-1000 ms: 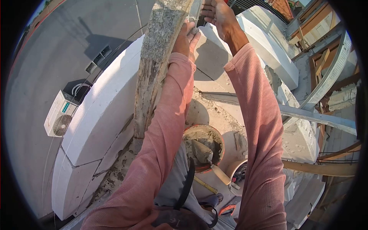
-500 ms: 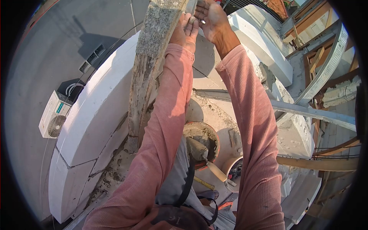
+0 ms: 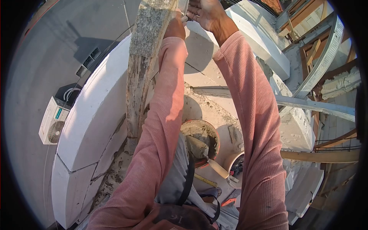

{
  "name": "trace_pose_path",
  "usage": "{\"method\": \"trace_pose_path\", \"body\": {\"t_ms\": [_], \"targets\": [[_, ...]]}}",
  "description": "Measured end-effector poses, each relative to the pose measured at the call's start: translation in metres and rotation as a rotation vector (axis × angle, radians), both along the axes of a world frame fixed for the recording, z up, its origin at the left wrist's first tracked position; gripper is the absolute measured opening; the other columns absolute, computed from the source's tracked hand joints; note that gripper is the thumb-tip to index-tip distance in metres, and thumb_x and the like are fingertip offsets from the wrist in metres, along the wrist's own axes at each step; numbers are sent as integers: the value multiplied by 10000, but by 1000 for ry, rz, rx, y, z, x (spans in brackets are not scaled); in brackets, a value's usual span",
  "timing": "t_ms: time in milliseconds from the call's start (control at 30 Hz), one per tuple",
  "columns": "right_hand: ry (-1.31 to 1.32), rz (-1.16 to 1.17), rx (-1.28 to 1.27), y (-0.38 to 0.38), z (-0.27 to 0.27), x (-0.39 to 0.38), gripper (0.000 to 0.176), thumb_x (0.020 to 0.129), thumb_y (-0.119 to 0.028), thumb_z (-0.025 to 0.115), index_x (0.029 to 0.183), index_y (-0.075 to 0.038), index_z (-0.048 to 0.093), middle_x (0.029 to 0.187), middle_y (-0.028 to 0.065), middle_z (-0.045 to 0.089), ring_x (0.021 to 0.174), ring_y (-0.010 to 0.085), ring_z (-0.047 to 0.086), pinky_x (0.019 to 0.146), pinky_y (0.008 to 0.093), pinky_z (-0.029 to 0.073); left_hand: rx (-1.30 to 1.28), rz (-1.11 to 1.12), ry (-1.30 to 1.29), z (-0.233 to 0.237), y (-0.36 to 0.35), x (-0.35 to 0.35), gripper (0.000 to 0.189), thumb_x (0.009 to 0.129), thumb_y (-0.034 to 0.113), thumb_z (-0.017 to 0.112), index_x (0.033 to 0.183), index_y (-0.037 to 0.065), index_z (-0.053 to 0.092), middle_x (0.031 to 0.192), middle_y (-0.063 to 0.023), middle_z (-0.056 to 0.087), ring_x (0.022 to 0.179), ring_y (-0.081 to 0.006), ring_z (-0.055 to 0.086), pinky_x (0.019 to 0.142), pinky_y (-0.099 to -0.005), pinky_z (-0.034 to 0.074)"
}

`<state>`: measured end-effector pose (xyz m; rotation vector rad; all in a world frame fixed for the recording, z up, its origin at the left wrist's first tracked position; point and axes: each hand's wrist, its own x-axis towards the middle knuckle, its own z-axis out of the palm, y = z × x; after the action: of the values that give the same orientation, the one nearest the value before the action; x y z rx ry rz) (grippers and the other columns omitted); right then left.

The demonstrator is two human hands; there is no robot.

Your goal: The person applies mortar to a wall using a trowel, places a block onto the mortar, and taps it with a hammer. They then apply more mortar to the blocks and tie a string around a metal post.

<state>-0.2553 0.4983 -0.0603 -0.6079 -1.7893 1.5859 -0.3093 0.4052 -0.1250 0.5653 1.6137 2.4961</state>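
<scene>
My left hand [image 3: 176, 27] is raised at the right edge of a rough, mortar-coated wooden post [image 3: 147, 36]. Its fingers are curled, and what they close on is mostly hidden. Opposite it, my right hand [image 3: 210, 16] has its fingers apart and pointing left, near a narrow pale strip [image 3: 183, 5] along the post's upper edge. The top of the frame cuts off part of this area. Below my arms, a trowel [image 3: 198, 147] with a wooden handle rests in a bucket [image 3: 217, 142] of grey mortar [image 3: 201, 130].
White blocks [image 3: 94, 107] form a wall on the left, above grey ground with an air-conditioner unit [image 3: 55, 120]. A second bucket [image 3: 230, 163] holds tools, near a saw [image 3: 230, 199]. A long bar [image 3: 314, 105] crosses on the right, before roof timbers [image 3: 337, 157].
Both hands have shifted slightly up and left in view. My left hand has turned from palm showing to fingers curled by the post. The right hand's fingers have straightened.
</scene>
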Motion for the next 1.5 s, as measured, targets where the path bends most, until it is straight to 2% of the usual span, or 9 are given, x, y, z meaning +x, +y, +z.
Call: {"method": "trace_pose_path", "body": {"t_ms": [167,333,433,600,633,833,1000,1333,1500], "targets": [[-40,11,35,6,5,0,311,903,-304,615,1072,-64,718,932,119,718,833,261,663,791,382,531,-49,96,105,-6,4,0,242,869,86,711,1060,-57,670,1006,-149,701,834,-221,716,695,-303,618],[-62,13,76,10,9,1,310,903,-304,615,1075,-67,717,939,122,717,842,267,663,795,387,532,156,6,-167,10,0,5,304,889,78,712,1155,-61,662,1042,-151,701,844,-215,711,695,-304,618],[-79,15,103,13,14,2,310,904,-304,614,1077,-69,716,943,124,716,848,271,663,798,389,532,179,-51,-175,4,1,-1,317,905,61,695,1193,-64,653,1069,-155,695,855,-223,710,696,-304,623],[-106,10,147,15,20,4,309,904,-304,613,1080,-72,715,950,128,715,857,277,663,802,393,532,78,-107,-181,23,-13,14,322,915,30,667,1217,-78,637,1090,-168,684,878,-245,711,717,-308,639],[-110,9,154,14,21,6,309,904,-304,613,1080,-72,715,951,128,714,859,278,663,802,394,532,150,-103,-247,29,-15,20,318,912,27,667,1202,-98,634,1084,-184,679,890,-253,710,732,-316,646],[-130,-4,192,14,23,10,308,904,-304,612,1084,-76,714,959,132,713,870,286,663,807,399,533,149,-159,-261,26,-16,13,342,909,13,658,1211,-137,597,1111,-209,661,915,-261,708,733,-331,651],[-148,-11,227,12,26,12,308,904,-304,611,1087,-79,713,965,136,712,879,292,664,812,404,533,138,-184,-222,22,-17,9,354,906,3,656,1229,-123,586,1118,-195,657,922,-267,706,758,-337,649],[-206,-40,354,-6,23,9,307,904,-304,610,1093,-84,711,979,142,709,897,305,664,820,412,534,257,-164,-262,21,-9,12,303,912,17,651,1191,-97,617,1086,-175,663,923,-264,705,768,-323,643],[-232,-56,408,-14,18,9,306,905,-304,609,1096,-87,710,985,146,708,906,311,664,824,417,535,225,-149,-327,28,-12,20,308,917,27,651,1194,-99,610,1094,-187,654,931,-275,704,769,-336,641]]}}
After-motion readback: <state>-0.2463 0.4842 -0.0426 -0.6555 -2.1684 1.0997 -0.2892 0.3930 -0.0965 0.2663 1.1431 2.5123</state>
